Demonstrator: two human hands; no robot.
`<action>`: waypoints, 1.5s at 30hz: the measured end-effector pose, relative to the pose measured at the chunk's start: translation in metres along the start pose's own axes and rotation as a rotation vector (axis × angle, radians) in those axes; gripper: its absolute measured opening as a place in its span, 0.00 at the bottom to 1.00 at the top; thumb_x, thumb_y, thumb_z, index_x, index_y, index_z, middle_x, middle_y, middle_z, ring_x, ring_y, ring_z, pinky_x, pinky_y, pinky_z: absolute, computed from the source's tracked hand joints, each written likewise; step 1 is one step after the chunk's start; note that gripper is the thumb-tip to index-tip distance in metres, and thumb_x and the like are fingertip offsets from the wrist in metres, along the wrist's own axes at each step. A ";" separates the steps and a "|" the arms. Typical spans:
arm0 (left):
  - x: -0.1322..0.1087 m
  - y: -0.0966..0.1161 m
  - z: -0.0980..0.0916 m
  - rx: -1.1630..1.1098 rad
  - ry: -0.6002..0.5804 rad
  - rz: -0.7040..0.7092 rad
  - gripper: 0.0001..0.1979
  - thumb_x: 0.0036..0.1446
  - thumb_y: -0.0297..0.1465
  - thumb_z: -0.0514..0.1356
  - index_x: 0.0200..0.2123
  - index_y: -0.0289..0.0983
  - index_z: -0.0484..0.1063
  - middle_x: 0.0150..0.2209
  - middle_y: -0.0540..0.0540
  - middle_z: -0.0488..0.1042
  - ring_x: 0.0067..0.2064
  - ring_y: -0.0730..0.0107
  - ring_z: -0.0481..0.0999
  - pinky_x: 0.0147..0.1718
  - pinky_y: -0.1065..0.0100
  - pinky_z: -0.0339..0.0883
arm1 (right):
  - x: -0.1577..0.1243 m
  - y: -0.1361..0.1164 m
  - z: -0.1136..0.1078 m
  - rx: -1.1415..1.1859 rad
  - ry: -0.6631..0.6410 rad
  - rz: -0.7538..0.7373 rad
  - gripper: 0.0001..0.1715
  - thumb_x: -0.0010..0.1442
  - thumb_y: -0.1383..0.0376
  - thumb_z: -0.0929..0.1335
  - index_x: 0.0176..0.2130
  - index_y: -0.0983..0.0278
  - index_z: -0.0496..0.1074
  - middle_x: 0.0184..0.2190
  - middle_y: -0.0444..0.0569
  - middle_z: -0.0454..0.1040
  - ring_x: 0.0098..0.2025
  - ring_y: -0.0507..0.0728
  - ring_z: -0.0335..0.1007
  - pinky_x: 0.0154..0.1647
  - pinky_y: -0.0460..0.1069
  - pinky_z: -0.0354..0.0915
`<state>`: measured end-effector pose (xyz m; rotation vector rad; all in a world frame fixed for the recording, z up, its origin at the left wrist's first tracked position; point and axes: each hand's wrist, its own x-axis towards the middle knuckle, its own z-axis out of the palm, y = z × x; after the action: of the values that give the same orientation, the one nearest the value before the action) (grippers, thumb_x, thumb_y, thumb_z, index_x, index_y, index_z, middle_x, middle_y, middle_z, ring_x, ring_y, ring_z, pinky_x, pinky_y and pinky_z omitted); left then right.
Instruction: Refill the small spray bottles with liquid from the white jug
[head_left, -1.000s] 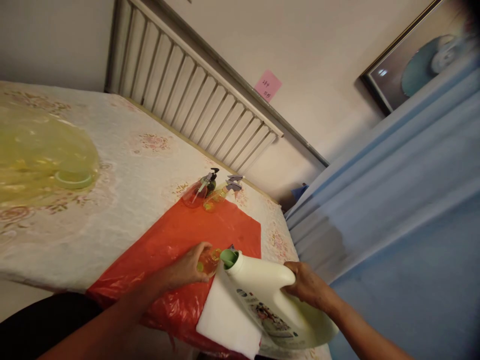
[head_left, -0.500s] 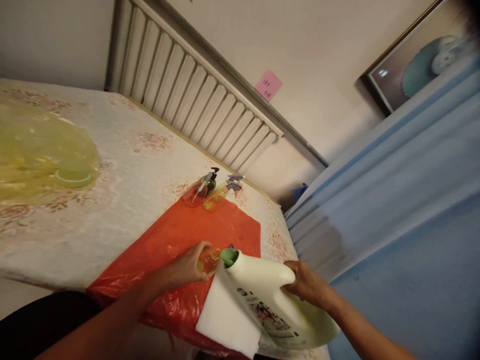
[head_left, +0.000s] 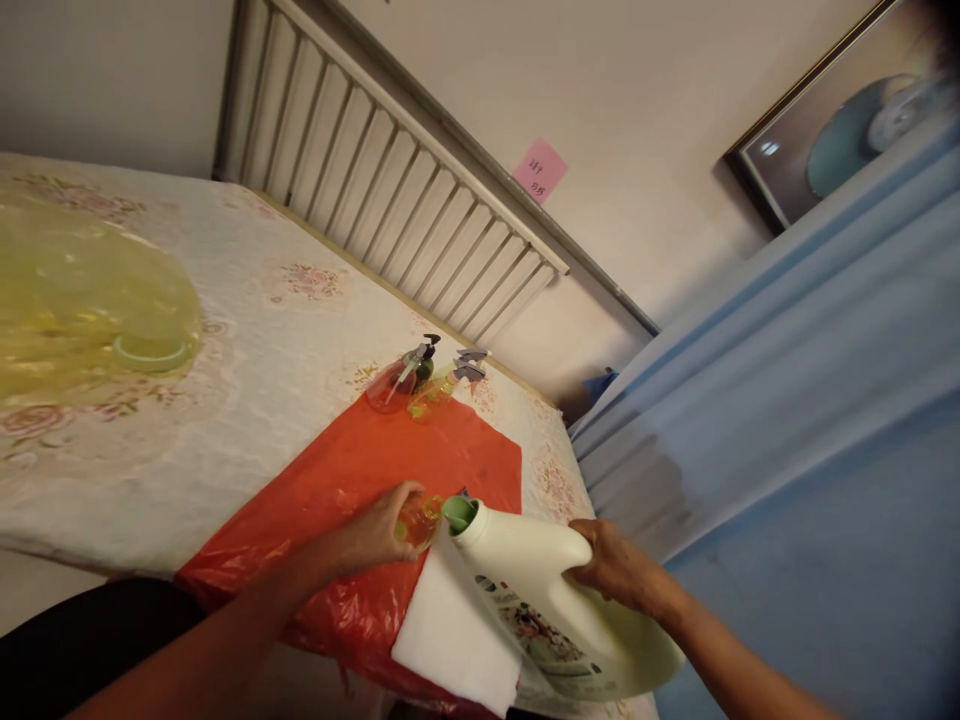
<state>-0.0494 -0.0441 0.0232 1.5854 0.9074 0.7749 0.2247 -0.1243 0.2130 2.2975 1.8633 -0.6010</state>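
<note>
My left hand (head_left: 388, 528) is closed around a small clear bottle (head_left: 420, 522) above a red plastic sheet (head_left: 360, 480). By its handle, my right hand (head_left: 611, 565) grips a large cream-coloured jug (head_left: 540, 580) with a printed label, tilted so its mouth points left. The jug's green spout (head_left: 459, 514) is right at the small bottle's opening; whether they touch I cannot tell. Under the jug lies a white folded cloth or pad (head_left: 454, 630). At the sheet's far edge are a reddish pump bottle (head_left: 390, 387) and a clear spray bottle (head_left: 435, 396) with a grey trigger.
A yellow translucent plastic bag (head_left: 90, 300) with a pale green ring-shaped cap (head_left: 154, 352) is at the left on the floral tablecloth (head_left: 277, 380). Behind stands a white radiator (head_left: 390, 180). A blue curtain (head_left: 795, 400) hangs close on the right.
Almost nothing differs. Both hands keep their grips, and the jug's base end has shifted very slightly to the right.
</note>
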 end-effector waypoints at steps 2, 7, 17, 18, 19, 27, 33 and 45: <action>0.000 -0.001 0.000 -0.006 -0.011 0.000 0.34 0.41 0.33 0.64 0.55 0.39 0.60 0.59 0.39 0.68 0.61 0.52 0.66 0.55 0.58 0.64 | 0.000 0.000 0.000 0.004 -0.002 -0.003 0.08 0.45 0.70 0.68 0.31 0.65 0.70 0.25 0.43 0.73 0.24 0.49 0.67 0.21 0.41 0.57; 0.001 -0.001 -0.001 -0.007 -0.029 -0.011 0.35 0.42 0.31 0.63 0.55 0.37 0.58 0.59 0.37 0.67 0.61 0.53 0.67 0.55 0.60 0.64 | -0.002 -0.001 -0.001 0.008 -0.013 -0.007 0.08 0.46 0.70 0.67 0.31 0.65 0.71 0.25 0.42 0.73 0.23 0.48 0.66 0.21 0.41 0.57; 0.002 -0.006 0.000 0.003 -0.032 0.005 0.35 0.40 0.30 0.63 0.55 0.40 0.59 0.59 0.40 0.67 0.61 0.54 0.66 0.55 0.60 0.63 | -0.001 0.000 0.000 0.024 -0.034 0.002 0.09 0.45 0.71 0.67 0.32 0.66 0.71 0.25 0.42 0.73 0.22 0.47 0.65 0.19 0.40 0.56; 0.002 -0.006 0.000 -0.001 -0.028 0.009 0.35 0.40 0.30 0.63 0.55 0.40 0.59 0.59 0.40 0.68 0.61 0.54 0.66 0.55 0.60 0.64 | -0.001 -0.001 -0.001 0.020 -0.033 0.001 0.09 0.45 0.71 0.67 0.32 0.66 0.71 0.25 0.42 0.72 0.22 0.47 0.65 0.19 0.40 0.56; 0.002 -0.006 0.000 -0.004 -0.021 0.011 0.35 0.40 0.31 0.63 0.54 0.40 0.59 0.59 0.40 0.68 0.60 0.53 0.67 0.54 0.59 0.64 | -0.002 -0.001 -0.001 0.014 -0.033 0.001 0.08 0.45 0.71 0.67 0.31 0.66 0.71 0.25 0.42 0.72 0.22 0.47 0.65 0.19 0.40 0.56; 0.003 -0.008 0.000 -0.002 -0.018 0.017 0.34 0.40 0.31 0.64 0.53 0.41 0.61 0.58 0.41 0.69 0.60 0.52 0.68 0.53 0.59 0.66 | -0.001 -0.004 -0.004 -0.005 -0.037 0.000 0.10 0.45 0.71 0.67 0.32 0.66 0.71 0.25 0.43 0.74 0.22 0.47 0.66 0.19 0.40 0.57; 0.003 -0.009 0.000 -0.004 -0.021 0.025 0.34 0.40 0.31 0.63 0.54 0.40 0.61 0.58 0.40 0.69 0.59 0.52 0.69 0.53 0.59 0.66 | -0.003 -0.005 -0.003 -0.007 -0.039 0.002 0.10 0.45 0.71 0.67 0.32 0.66 0.72 0.26 0.43 0.74 0.23 0.48 0.66 0.19 0.40 0.58; 0.002 -0.004 0.000 0.004 -0.019 0.018 0.34 0.40 0.31 0.63 0.54 0.39 0.60 0.58 0.39 0.68 0.60 0.52 0.68 0.53 0.60 0.66 | 0.000 0.001 -0.004 0.005 -0.056 -0.001 0.10 0.46 0.70 0.67 0.33 0.66 0.71 0.25 0.42 0.72 0.21 0.47 0.65 0.18 0.39 0.57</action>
<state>-0.0491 -0.0420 0.0191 1.6036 0.8828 0.7701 0.2269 -0.1229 0.2163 2.2587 1.8406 -0.6630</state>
